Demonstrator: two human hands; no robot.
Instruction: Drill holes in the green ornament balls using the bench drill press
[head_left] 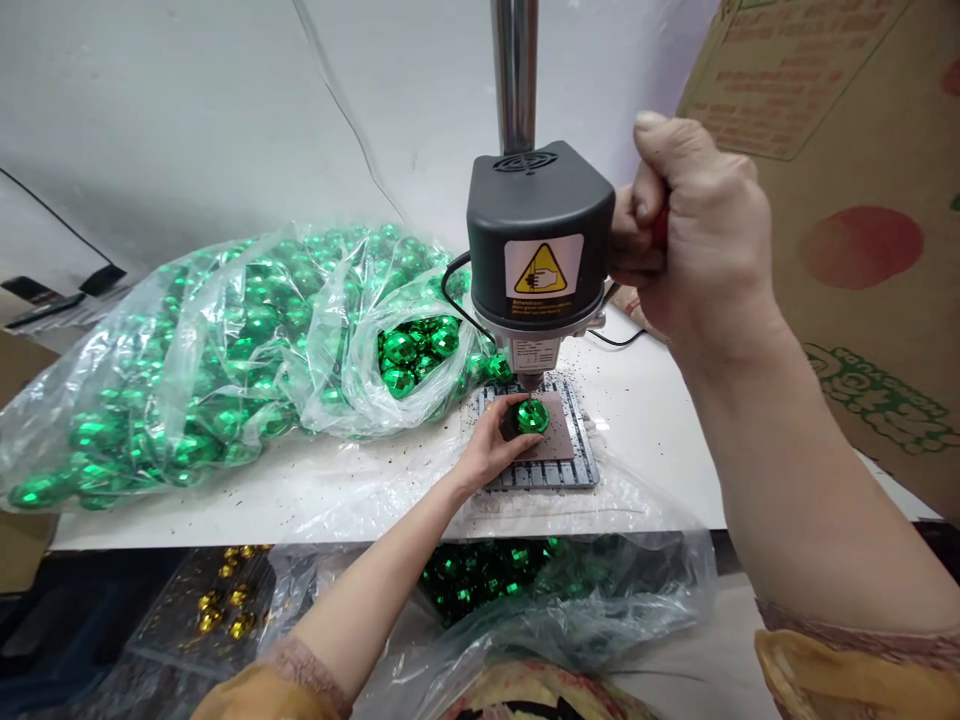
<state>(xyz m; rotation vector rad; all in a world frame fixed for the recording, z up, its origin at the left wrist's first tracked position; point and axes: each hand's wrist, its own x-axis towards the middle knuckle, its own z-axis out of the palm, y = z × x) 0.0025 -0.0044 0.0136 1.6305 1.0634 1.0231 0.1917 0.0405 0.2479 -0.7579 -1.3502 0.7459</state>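
Observation:
My left hand (496, 445) pinches a shiny green faceted ball (533, 416) between thumb and fingers. The ball sits on a brownish square pad (559, 440) on the slotted metal base (587, 470) of a drill press, right below its chuck (531, 380). The black motor housing (541, 220) above carries a yellow warning label. To the right of the housing, my right hand (697, 220) is closed around a red-ended lever handle (660, 228), most of which the fingers hide.
A large clear plastic bag (330, 340) of green balls lies open on the white table (360, 490) at left. Below the front edge hangs another bag (645, 590) with green balls; gold balls (225, 605) lie lower left. A cardboard box (847, 300) stands at right. Dark shavings dot the tabletop.

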